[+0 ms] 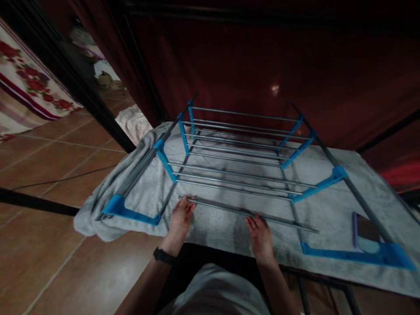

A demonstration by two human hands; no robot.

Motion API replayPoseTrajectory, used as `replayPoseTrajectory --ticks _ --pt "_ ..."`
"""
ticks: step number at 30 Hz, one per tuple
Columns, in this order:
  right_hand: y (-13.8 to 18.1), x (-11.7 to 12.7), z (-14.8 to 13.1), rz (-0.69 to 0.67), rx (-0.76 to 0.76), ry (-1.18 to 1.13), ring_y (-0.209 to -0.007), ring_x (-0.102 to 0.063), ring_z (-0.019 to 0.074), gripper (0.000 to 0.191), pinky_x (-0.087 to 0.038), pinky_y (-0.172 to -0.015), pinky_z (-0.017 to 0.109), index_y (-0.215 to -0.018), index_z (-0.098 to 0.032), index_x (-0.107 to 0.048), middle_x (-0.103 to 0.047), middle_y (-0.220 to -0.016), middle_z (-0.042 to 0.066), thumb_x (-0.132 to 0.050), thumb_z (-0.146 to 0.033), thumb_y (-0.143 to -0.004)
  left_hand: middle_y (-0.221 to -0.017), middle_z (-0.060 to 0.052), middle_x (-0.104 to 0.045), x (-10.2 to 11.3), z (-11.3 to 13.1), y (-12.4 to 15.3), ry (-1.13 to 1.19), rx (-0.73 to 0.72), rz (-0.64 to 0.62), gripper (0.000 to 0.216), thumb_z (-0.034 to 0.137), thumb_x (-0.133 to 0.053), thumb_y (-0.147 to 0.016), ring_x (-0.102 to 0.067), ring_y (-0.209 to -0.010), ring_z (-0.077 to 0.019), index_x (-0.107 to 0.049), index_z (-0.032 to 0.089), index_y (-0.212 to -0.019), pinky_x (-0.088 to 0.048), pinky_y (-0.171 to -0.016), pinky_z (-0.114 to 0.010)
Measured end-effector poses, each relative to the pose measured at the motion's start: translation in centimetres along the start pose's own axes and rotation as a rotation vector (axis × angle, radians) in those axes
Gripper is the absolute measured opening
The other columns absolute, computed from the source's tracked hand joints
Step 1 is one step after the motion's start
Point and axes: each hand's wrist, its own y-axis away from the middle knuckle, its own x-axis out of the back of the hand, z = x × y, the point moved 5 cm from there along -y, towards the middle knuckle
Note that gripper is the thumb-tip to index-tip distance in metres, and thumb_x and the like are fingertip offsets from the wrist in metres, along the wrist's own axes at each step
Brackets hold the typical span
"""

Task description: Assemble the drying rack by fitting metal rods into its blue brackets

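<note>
A loose thin metal rod (223,207) spans between my two hands, low over the grey blanket. My left hand (181,214) has its fingers closed round the rod near its left end. Right of the rod's middle, my right hand (259,232) grips it with fingers and thumb; the right end sticks out beyond. Just ahead stands a rack frame with blue plastic brackets (166,162) on grey side poles (357,197). Several crossbars (236,174) join its left and right brackets. The nearest blue brackets, one at left (131,212) and one at right (357,256), have no bar between them.
A phone in a purple case (365,232) lies on the grey blanket (262,258) at right, partly behind a pole. Dark red curtains (223,65) hang behind. Black bed posts (78,87) stand at left, above the tiled floor (42,253) with a thin cable.
</note>
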Motion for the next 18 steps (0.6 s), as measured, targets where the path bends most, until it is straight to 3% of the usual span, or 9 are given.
replayPoseTrajectory --ticks 5,11,18 --pt "-0.5 0.4 0.0 -0.014 -0.007 -0.001 -0.088 -0.071 0.0201 0.024 -0.054 -0.094 0.044 -0.093 -0.026 -0.061 -0.069 -0.084 0.001 -0.066 -0.041 -0.075 -0.075 -0.003 -0.07 0.3 0.2 -0.2 0.05 -0.007 0.03 0.008 0.012 -0.061 -0.089 -0.065 -0.063 -0.0111 -0.067 0.015 -0.084 -0.056 -0.068 -0.025" --pt "-0.6 0.3 -0.2 -0.015 -0.032 -0.021 -0.09 -0.071 0.02 0.02 -0.055 -0.093 0.042 -0.09 -0.027 -0.06 -0.071 -0.086 0.001 -0.062 -0.039 -0.075 -0.07 0.0 -0.067 0.8 1.1 -0.3 0.081 -0.058 0.053 0.011 0.01 -0.064 -0.086 -0.062 -0.058 -0.0088 -0.066 0.015 -0.077 -0.053 -0.063 -0.021" --pt "-2.1 2.2 -3.1 0.088 0.039 -0.08 -0.086 -0.069 0.0165 0.013 -0.055 -0.091 0.037 -0.084 -0.024 -0.064 -0.072 -0.086 0.0 -0.064 -0.033 -0.075 -0.064 0.002 -0.064 1.9 3.3 -0.7 0.09 -0.13 0.141 0.015 0.011 -0.058 -0.09 -0.06 -0.055 -0.0074 -0.066 0.017 -0.078 -0.053 -0.062 -0.019"
